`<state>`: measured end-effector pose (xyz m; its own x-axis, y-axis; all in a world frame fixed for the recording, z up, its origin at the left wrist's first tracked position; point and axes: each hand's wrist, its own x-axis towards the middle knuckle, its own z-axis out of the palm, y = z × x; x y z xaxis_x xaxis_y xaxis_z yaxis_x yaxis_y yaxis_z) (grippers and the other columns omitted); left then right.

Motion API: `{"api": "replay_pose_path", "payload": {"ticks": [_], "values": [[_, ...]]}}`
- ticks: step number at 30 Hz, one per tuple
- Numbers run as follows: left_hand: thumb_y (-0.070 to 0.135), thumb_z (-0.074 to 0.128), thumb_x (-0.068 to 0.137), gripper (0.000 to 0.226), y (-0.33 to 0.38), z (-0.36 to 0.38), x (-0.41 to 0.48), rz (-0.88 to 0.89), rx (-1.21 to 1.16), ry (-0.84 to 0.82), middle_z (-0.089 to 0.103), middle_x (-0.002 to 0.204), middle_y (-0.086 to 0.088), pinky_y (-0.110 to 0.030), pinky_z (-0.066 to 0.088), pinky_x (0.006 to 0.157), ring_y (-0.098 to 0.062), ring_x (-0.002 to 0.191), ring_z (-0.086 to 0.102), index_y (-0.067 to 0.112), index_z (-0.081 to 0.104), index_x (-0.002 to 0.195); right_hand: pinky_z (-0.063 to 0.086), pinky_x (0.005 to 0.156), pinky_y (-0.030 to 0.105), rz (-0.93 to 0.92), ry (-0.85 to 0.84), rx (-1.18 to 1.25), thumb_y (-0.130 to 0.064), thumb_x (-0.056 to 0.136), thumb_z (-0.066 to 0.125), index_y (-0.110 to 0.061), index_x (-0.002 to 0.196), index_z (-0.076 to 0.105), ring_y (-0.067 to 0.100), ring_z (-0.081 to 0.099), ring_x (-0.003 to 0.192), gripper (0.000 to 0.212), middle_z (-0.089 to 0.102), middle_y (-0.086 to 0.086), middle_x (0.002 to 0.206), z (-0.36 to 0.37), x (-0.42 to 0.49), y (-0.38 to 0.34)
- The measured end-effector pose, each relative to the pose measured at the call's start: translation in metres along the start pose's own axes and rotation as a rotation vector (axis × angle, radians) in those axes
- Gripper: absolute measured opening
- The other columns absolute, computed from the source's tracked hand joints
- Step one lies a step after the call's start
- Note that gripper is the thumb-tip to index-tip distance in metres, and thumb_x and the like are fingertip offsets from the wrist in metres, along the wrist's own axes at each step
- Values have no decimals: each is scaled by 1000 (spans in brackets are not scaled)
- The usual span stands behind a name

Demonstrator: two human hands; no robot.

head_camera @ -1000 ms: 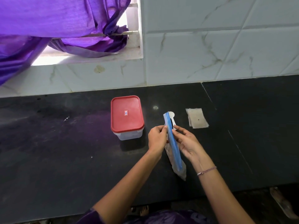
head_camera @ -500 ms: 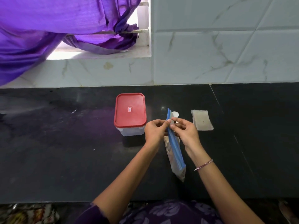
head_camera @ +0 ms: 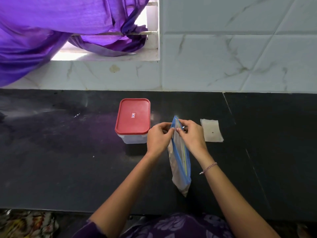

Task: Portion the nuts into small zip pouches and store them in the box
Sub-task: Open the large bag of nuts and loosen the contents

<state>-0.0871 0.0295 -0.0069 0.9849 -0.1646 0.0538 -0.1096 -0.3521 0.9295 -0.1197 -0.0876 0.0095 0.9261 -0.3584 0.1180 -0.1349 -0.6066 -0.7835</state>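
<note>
Black worktop | we are pinching zip bag between left hand and right hand | axis running far-to-near

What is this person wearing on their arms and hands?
The left hand and right hand are bare, without gloves. A thin beaded bracelet circles the right wrist. Forearms are uncovered; a dark purple sleeve shows near the left elbow.

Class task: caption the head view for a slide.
Left hand and right hand pinch the top of a blue-zip bag beside a red-lidded box.
</note>
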Motion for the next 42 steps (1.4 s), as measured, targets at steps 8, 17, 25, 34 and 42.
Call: {"api": "replay_pose_path", "payload": {"ticks": [8,17,25,34,42], "values": [[20,66,91,17,3,-6,22,185,229,19,75,91,-4,-28,55,76,-11,80,67,10,76,100,53,76,34,-157,20,-344,-28,95,54,-14,111,69,20,63,90,26,65,3,99,-6,11,-2],[11,54,89,22,10,-16,45,-408,-364,-466,64,66,0,-26,46,73,-12,66,60,9,66,71,46,78,28,304,-534,488,-24,99,47,-9,91,66,15,60,83,25,65,6,86,-19,37,16],[34,65,90,39,0,3,31,-252,98,-133,66,105,-5,-30,50,87,-17,97,61,4,63,115,47,87,32,385,-221,293,-35,100,42,-16,115,58,17,56,106,29,60,4,116,-7,20,25],[53,74,76,53,18,8,-58,-484,16,-46,51,89,2,-32,49,64,-20,81,58,16,40,92,41,55,24,455,-216,263,-53,82,63,-16,105,40,12,51,68,50,49,1,85,-39,-54,16],[14,72,85,22,16,9,-85,-673,-497,-48,57,60,-6,-18,49,43,-9,41,56,6,54,76,55,52,26,797,-263,1024,-8,87,65,-8,90,46,17,65,57,20,62,12,75,-21,-93,14]]}}
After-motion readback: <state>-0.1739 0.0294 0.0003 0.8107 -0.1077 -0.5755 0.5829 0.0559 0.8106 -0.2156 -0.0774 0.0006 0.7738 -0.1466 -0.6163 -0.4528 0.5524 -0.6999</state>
